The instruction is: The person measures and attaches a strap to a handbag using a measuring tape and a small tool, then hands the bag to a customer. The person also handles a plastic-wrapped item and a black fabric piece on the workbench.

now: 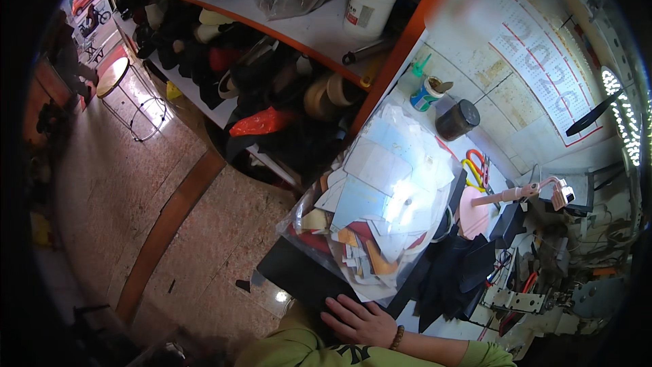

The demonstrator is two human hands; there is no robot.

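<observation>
My right hand (360,321), with a beaded bracelet at the wrist, reaches in from the lower right. Its fingers are stretched out and lie flat on a black sheet (299,268) at the near edge of the worktable. Just beyond the fingers is a clear plastic bag (319,221), stuffed with cut pieces of white, pale blue and tan sheet material (377,170). Dark fabric or leather pieces (448,278) lie to the right of the bag. My left hand is out of view; only green clothing shows at the lower edge.
Right of the bag are scissors (479,170) and a pink stand (475,214). A dark jar (458,119) and a small blue-white container (426,94) stand behind. Shoes fill the shelves (285,20) at upper left. A stool (113,77) stands on the tiled floor (204,245).
</observation>
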